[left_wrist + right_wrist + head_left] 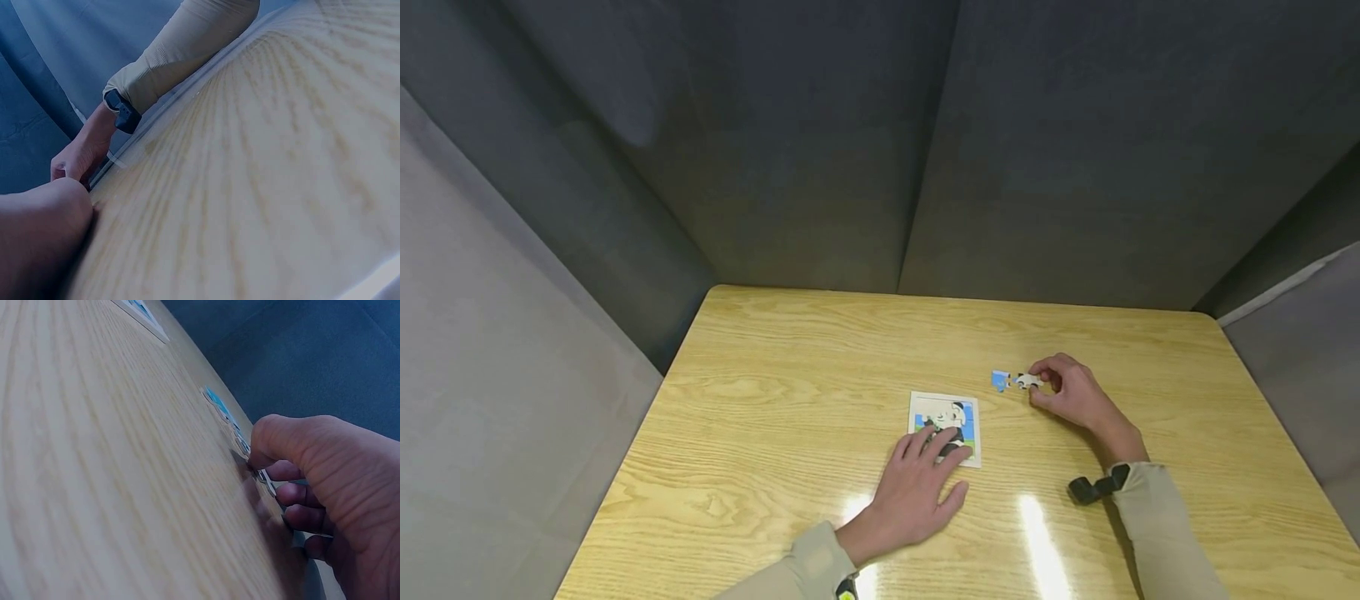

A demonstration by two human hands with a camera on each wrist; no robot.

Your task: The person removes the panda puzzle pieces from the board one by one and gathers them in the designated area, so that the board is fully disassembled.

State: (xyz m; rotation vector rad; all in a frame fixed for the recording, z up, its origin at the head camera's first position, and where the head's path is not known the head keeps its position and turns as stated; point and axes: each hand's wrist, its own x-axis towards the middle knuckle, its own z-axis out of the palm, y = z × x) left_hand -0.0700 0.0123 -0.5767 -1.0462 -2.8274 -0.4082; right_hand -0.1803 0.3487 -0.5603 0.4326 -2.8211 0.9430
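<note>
A square panda puzzle (922, 400) in a pale frame lies on the table, its picture partly filled with pieces. My left hand (917, 487) rests across the lower part of it with fingers spread, hiding some of the picture. Off to the right, my right hand (1075, 396) pinches a white and black puzzle piece (1027, 381) between thumb and fingers, close over the tabletop. Just left of that piece lies a blue puzzle piece (1001, 380). In the right wrist view the thumb and fingertips (284, 470) close around the piece's edge.
The wood-grain table (760, 433) spreads around both hands. A dark curtain (820, 167) hangs along its far edge, and grey cloth (497, 400) stands at the left side. A black wrist camera (1096, 486) sits on the right wrist.
</note>
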